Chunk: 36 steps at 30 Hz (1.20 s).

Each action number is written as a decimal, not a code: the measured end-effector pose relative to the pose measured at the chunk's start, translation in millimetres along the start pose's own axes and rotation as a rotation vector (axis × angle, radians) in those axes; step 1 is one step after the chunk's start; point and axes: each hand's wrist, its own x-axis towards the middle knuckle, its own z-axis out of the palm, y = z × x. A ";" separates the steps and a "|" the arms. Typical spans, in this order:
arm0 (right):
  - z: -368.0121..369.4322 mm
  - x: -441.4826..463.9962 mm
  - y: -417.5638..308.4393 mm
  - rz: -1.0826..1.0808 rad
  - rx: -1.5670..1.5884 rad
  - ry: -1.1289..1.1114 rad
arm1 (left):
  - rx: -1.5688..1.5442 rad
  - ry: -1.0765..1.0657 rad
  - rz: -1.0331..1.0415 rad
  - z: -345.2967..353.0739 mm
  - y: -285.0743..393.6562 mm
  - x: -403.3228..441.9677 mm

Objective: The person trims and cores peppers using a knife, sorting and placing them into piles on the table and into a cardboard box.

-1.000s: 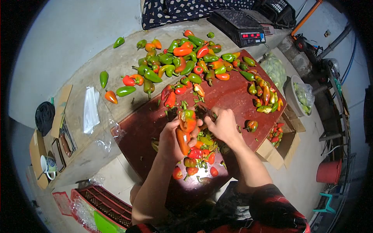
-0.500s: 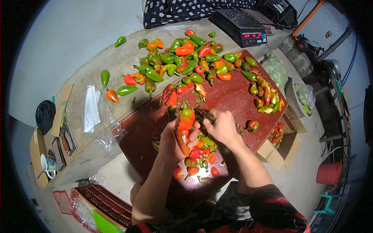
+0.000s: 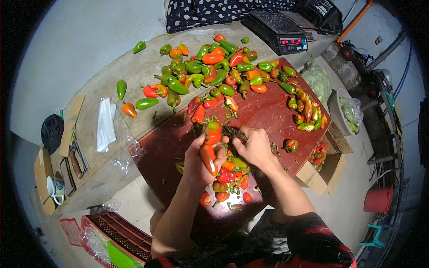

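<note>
My left hand [image 3: 196, 163] is closed around what look like two peppers, a red-orange lower one [image 3: 208, 157] and an upper one with a green end [image 3: 213, 132]. Close by on the right, my right hand [image 3: 254, 145] has its fingers curled over the dark red table [image 3: 261, 109]; whatever sits in them is hidden. Short green stem bits [image 3: 231, 115] lie scattered just beyond both hands. Below the hands, red and green peppers [image 3: 227, 176] are gathered near the table's front edge, some glossy under bright light.
A large heap of peppers [image 3: 192, 67] spreads over the concrete ledge and table. More peppers [image 3: 308, 109] lie at the table's right. A scale [image 3: 286, 38] stands behind. Beside the table are an open cardboard box [image 3: 333, 172] and a red crate [image 3: 118, 234].
The peppers in my left hand have tilted and shifted slightly, the lower one's tip moving up a little. My right hand stays nearly in place.
</note>
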 end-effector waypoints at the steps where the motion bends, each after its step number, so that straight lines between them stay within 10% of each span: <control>1: -1.2 -0.2 -1.0 0.000 0.011 -0.002 | 0.107 0.041 0.026 1.6 0.3 0.7; 7: -2.2 -1.2 1.0 -0.022 0.086 0.060 | 0.554 0.328 0.105 51.2 1.1 -5.4; 15: -11.3 0.6 3.0 -0.176 0.118 0.015 | 1.250 0.044 0.219 22.6 -2.1 -3.5; 24: -19.7 -1.8 0.3 -0.402 0.018 -0.033 | 1.334 -0.086 0.143 29.7 6.7 -10.0; 36: -11.9 9.3 22.4 -0.087 -0.289 -0.043 | 1.250 -0.008 0.096 22.4 3.6 10.6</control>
